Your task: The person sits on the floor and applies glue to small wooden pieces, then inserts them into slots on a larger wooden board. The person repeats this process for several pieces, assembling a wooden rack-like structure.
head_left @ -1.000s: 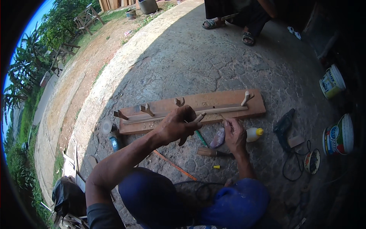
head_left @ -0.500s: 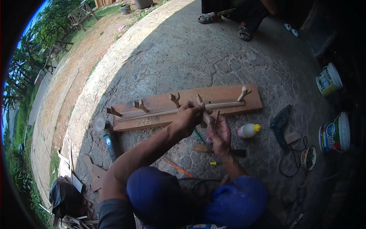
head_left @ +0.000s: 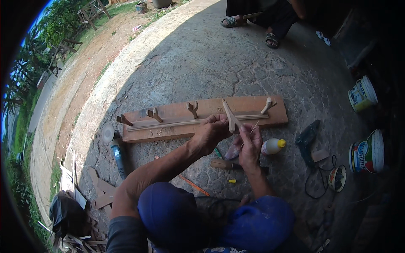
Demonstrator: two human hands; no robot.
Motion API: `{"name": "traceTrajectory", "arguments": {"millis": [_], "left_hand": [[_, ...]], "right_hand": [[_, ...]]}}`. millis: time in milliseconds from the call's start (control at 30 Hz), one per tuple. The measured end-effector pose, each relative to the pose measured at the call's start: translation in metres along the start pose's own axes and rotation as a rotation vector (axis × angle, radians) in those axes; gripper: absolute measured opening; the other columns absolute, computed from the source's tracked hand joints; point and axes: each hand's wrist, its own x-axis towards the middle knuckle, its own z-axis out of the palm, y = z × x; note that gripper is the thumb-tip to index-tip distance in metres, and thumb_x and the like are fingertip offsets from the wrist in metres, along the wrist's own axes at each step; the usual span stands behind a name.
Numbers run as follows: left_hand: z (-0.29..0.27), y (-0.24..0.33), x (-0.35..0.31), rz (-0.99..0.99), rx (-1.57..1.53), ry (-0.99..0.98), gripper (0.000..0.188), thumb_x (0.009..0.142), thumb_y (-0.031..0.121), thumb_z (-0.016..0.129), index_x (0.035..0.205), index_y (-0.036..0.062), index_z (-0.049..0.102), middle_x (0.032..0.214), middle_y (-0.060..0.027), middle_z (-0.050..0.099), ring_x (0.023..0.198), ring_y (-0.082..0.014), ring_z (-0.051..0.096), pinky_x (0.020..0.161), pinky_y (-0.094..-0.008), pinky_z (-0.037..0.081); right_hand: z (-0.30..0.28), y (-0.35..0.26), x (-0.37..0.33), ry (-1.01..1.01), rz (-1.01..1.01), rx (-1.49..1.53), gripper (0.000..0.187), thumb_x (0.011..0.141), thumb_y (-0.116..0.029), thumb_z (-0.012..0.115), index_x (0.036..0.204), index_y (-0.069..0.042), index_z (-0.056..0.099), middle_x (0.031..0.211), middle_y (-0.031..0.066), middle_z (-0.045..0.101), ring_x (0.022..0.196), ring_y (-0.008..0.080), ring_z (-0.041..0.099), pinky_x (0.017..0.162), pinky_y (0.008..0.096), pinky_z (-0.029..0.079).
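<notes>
A Y-shaped wooden peg (head_left: 230,113) is up between my hands, its straight end pointing away from me. My left hand (head_left: 211,134) is closed, its fingers gripping the peg's side near the fork. At the forked end, my right hand (head_left: 250,146) has thumb and fingertips against the wood, with a thin wooden stick (head_left: 255,126) between its fingers. Beyond my hands lies a thick reddish-brown board (head_left: 168,134), bearing a long grooved strip (head_left: 164,124). Several similar forked pegs, such as the one at the right end (head_left: 267,105), stand along that strip.
Beside my right hand stands a glue bottle (head_left: 274,146) with a yellow cap. A drill (head_left: 308,139) and buckets (head_left: 367,152) are to the right. An angle grinder (head_left: 117,156) and wood scraps (head_left: 101,189) lie left. A person in sandals (head_left: 272,40) is at the far side.
The peg has shifted up and slightly right, showing more of its fork. My right hand has moved up and right with the thin stick; my left hand stays close to the peg.
</notes>
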Motion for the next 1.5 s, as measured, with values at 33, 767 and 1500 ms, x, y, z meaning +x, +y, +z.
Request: {"name": "traceTrajectory", "arguments": {"millis": [33, 767, 1500], "left_hand": [[0.001, 0.001, -0.003, 0.009, 0.018, 0.036, 0.019, 0.102, 0.013, 0.058, 0.118, 0.0011, 0.057, 0.111, -0.0126, 0.068, 0.102, -0.0238, 0.068, 0.094, -0.0401, 0.056], [-0.006, 0.016, -0.016, -0.018, 0.497, 0.296, 0.013, 0.101, 0.019, 0.062, 0.109, 0.0105, 0.058, 0.098, -0.0054, 0.068, 0.070, -0.0112, 0.060, 0.062, -0.0253, 0.049], [0.052, 0.100, 0.061, 0.278, 1.485, -0.036, 0.015, 0.087, 0.014, 0.073, 0.097, 0.0032, 0.071, 0.084, -0.0053, 0.070, 0.075, -0.0139, 0.062, 0.067, -0.0331, 0.050]], "right_hand": [[0.003, -0.003, -0.001, 0.011, -0.013, -0.001, 0.021, 0.098, -0.021, 0.067, 0.109, -0.004, 0.060, 0.081, 0.0018, 0.065, 0.057, 0.0045, 0.056, 0.045, 0.0179, 0.038], [0.021, -0.080, 0.150, -0.461, -0.001, -0.956, 0.041, 0.096, -0.043, 0.068, 0.086, -0.003, 0.065, 0.062, 0.0035, 0.062, 0.045, 0.0098, 0.056, 0.044, 0.0271, 0.044], [0.038, -0.135, 0.170, -0.794, -0.134, -1.221, 0.033, 0.096, -0.031, 0.069, 0.115, -0.004, 0.068, 0.088, 0.0006, 0.063, 0.086, 0.0126, 0.059, 0.078, 0.0316, 0.050]]}}
